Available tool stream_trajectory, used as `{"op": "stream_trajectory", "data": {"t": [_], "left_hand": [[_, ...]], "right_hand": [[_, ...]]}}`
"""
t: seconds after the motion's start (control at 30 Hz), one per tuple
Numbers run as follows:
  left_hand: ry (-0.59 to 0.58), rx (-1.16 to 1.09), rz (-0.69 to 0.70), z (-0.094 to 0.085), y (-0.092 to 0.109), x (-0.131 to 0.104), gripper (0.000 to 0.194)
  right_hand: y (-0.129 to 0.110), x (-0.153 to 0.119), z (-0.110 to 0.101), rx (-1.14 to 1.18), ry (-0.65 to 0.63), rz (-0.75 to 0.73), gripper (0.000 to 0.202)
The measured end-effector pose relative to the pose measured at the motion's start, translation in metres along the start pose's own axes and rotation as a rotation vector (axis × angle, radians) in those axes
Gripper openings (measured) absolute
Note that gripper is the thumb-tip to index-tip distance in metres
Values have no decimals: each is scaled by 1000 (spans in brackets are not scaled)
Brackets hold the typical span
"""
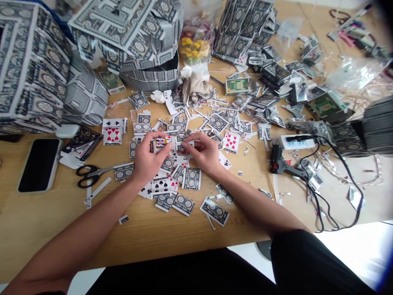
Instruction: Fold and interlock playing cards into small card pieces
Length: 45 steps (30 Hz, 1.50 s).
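My left hand (150, 155) pinches a face playing card (161, 143) between thumb and fingers. Close beside it, my right hand (202, 153) is closed on the right-hand part of a playing card (181, 150); whether both hands share one card, I cannot tell. Under and around them lie many whole and cut playing cards, some with patterned backs (191, 179) up, others face up, such as a hearts card (231, 141). Scissors (92, 174) with black handles rest left of my left hand, their blades partly beneath a card.
Card-covered boxes (125, 30) stand at the back left. A phone (39, 164) lies on the left. On the right are a black glue gun (281, 162), its looping cable (337, 149) and a power strip (297, 141). Plastic bags (353, 76) and card scraps crowd the table's (129, 246) far side.
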<state>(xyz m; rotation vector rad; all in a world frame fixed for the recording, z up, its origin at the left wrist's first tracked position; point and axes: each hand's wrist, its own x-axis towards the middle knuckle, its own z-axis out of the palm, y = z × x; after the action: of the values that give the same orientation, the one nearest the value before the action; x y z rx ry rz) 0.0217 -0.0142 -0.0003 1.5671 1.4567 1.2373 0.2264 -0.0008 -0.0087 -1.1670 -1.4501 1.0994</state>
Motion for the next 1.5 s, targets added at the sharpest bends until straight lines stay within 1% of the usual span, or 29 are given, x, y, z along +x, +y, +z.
{"op": "stream_trajectory", "data": {"t": [0.1, 0.37, 0.57, 0.77, 0.87, 1.03, 1.2, 1.5], "left_hand": [[-3, 7, -11, 0, 1, 1, 26], [-16, 18, -17, 0, 4, 1, 24], [-20, -10, -54, 0, 4, 1, 25], [-22, 25, -29, 0, 3, 1, 24], [-18, 18, -29, 0, 3, 1, 24], [-20, 8, -29, 0, 4, 1, 23], [-27, 21, -14, 0, 3, 1, 23], [-23, 21, -18, 0, 2, 0, 23]], "right_hand": [[-1, 0, 0, -3, -5, -10, 17], [-2, -1, -2, -28, -17, 25, 19], [-4, 0, -1, -18, -12, 40, 21], [-6, 0, 0, 26, 8, 24, 19], [-5, 0, 0, 12, 3, 29, 19], [-5, 0, 0, -2, -2, -2, 17], [-3, -1, -1, -38, -15, 14, 19], [-4, -1, -2, -22, -15, 14, 18]]}}
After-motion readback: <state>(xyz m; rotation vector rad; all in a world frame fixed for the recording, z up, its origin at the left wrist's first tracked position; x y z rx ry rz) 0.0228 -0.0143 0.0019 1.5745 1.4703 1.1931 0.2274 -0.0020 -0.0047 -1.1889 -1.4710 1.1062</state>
